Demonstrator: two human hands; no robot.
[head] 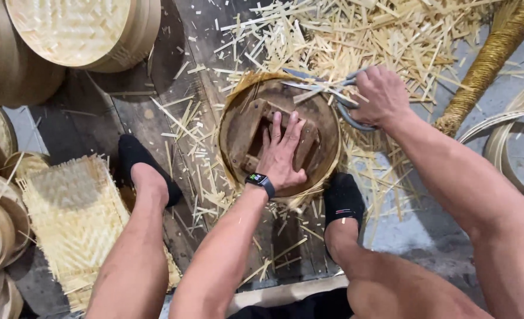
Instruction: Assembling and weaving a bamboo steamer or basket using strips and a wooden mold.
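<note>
I see a round bamboo steamer frame lying flat on the dark plank floor, its thin pale rim curled into a hoop with frayed strip ends sticking up along the top edge. Inside it sits a worn brown wooden form built of blocky slats. My left hand lies open and flat on that form, fingers spread and pointing away from me, the forearm running straight down toward my body, a dark smartwatch on the wrist. My right hand is closed around the grey loop handles of large shears, wrist bent inward. The shears' long axis runs nearly level, blades pointing left across the hoop's far rim. Pale, splintery bamboo offcuts litter the floor beyond. A woven bamboo mat lies left of my black-socked left foot, and finished steamer lids stack at the upper left.
</note>
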